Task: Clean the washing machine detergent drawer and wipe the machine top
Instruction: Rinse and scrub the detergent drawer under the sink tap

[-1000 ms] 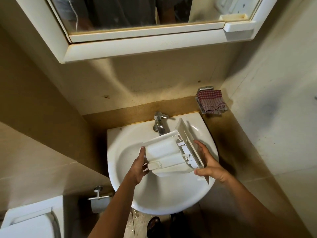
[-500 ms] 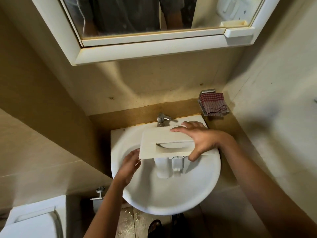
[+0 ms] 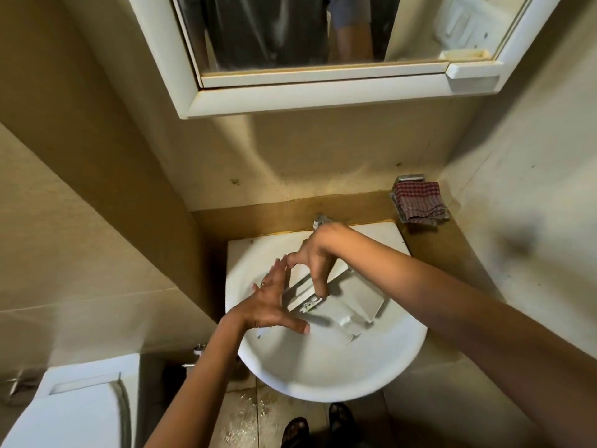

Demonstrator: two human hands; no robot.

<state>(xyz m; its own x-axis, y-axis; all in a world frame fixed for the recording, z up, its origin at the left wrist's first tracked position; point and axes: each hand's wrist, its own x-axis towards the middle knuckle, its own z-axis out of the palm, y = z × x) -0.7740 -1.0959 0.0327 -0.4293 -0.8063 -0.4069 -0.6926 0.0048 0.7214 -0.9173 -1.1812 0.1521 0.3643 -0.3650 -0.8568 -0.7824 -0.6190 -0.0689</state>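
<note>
Head view: right hand [image 3: 318, 253] grips drawer [image 3: 358, 302] in sink [image 3: 323, 383], left hand [image 3: 268, 302] beside.

The sink [image 3: 323, 383] is glossy ceramic, the drawer [image 3: 358, 302] matt plastic, the rag [image 3: 418, 203] woven cloth.

A small home bathroom: a white washbasin [image 3: 323, 391] with a tap [image 3: 318, 219] stands against tiled walls, a mirrored cabinet [image 3: 290, 100] hangs above it, a toilet [image 3: 77, 412] sits to the left, and a checked cloth [image 3: 418, 202] lies on a wall holder.
</note>
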